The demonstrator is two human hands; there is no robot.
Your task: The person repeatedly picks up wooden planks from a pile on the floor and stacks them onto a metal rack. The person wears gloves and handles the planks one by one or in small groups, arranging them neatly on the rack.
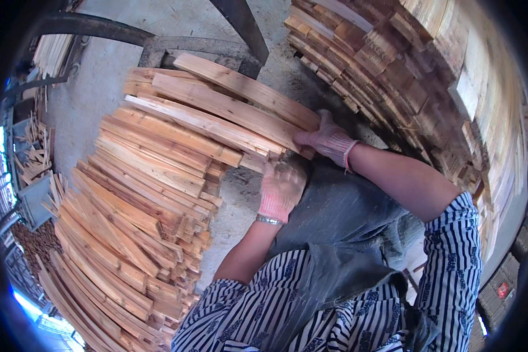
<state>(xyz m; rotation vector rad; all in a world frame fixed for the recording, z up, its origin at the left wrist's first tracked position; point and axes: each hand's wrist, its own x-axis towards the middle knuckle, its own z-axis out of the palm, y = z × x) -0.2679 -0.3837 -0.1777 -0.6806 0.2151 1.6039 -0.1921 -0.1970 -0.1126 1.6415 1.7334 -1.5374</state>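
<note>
Both my hands wear pinkish knit work gloves and are at the near ends of several wooden boards lying on top of a long stack. My right hand is closed round the ends of the top board and the board beside it. My left hand, a little blurred, is closed at the end of a lower, pale-edged board; its fingertips are partly hidden. The boards slant from the upper left toward my body. Below them, the stacked boards lie in uneven layers.
A tall pile of lumber rises at the right. Dark metal bars stand beyond the boards on the concrete floor. Wood scraps lie at the far left, near a grey bin. A dark apron covers my lap.
</note>
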